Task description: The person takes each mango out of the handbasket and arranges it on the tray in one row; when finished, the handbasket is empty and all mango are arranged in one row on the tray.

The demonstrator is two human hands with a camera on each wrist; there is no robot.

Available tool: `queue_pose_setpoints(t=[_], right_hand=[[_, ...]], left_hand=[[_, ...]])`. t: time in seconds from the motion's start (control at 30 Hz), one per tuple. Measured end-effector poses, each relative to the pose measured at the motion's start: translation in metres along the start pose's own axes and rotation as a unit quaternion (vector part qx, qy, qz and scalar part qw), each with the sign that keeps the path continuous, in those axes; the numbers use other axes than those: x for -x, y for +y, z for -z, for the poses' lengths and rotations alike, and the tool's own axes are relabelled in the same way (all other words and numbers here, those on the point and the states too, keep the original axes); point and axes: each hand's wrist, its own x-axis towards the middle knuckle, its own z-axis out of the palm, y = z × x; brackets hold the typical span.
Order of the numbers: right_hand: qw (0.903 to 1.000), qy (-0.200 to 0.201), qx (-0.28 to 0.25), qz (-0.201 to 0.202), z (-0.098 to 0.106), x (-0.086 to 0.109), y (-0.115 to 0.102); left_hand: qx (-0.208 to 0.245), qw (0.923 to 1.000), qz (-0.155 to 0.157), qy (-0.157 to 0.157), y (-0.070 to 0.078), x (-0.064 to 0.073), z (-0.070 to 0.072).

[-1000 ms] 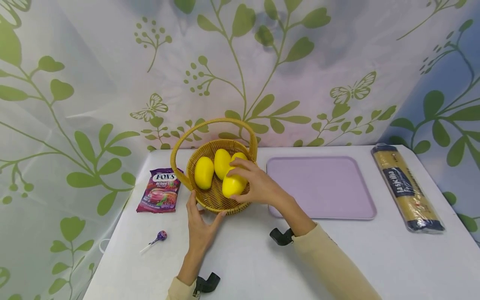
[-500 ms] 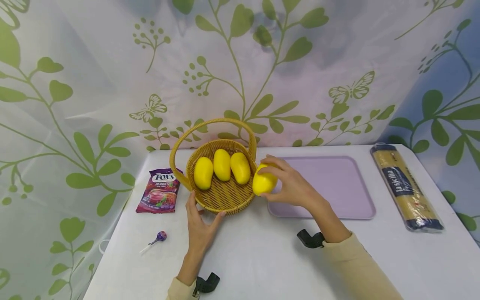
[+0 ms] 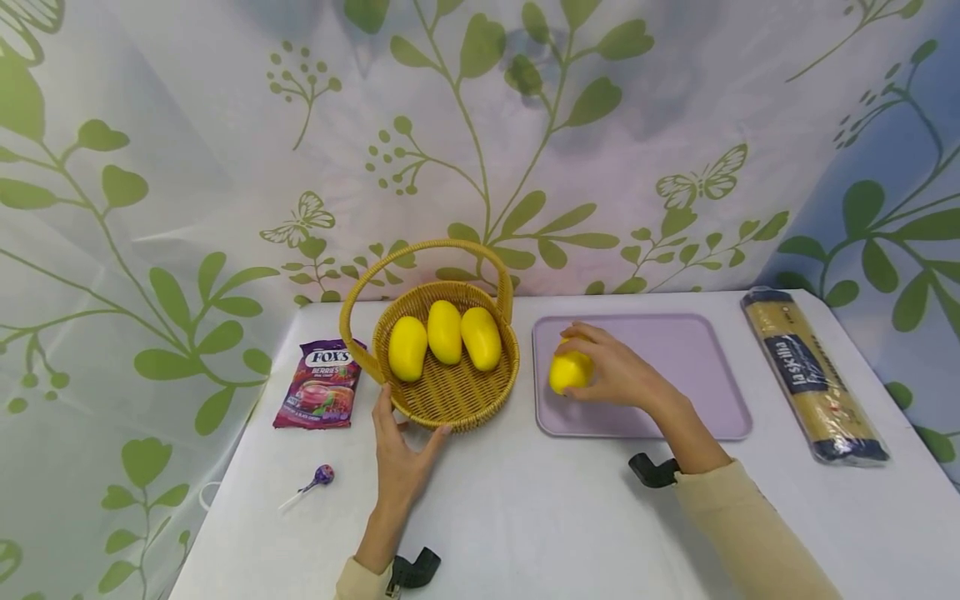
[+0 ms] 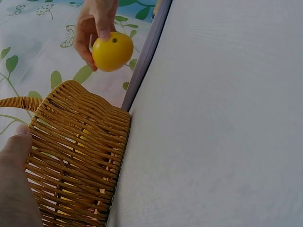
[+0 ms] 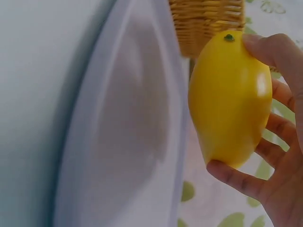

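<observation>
Yellow mango (image 5: pixel 230 99) between right-hand fingers (image 5: pixel 239 180)

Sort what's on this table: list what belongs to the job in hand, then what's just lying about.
Apparently in the job:
held yellow fruit, in the right grip
lilac tray, beneath it
wicker basket, touched by the left grip
three fruits inside

Apparently lying about:
FOX'S bag
lollipop
long golden pack

Can pass over the tray (image 3: pixel 667 358), rightward of the right grip (image 3: pixel 611 367); leftward, meets the basket (image 3: pixel 450 393). Ahead of the left grip (image 3: pixel 401 462), runs into the raised handle (image 3: pixel 450 243).
</observation>
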Motion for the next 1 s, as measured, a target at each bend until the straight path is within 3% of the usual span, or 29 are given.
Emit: queue_pose_setpoints(t=[0.2,0.33,1.0], right_hand=[[0.999,-0.038,0.001,-0.024,-0.003,0.003,0.015],[0.9984,-0.053,0.01,-0.015,-0.005,0.002,0.02],[0.9987,-0.05,0.001,0.003,-0.02,-0.006,0.022]], left_hand=[[-0.001,1.0,0.002,0.0,0.001,0.0,0.0],[0.0,1.0,-0.001,0.0,0.001,0.0,0.0],[0.0,1.0,-0.004,0.003,-0.001,0.0,0.0]])
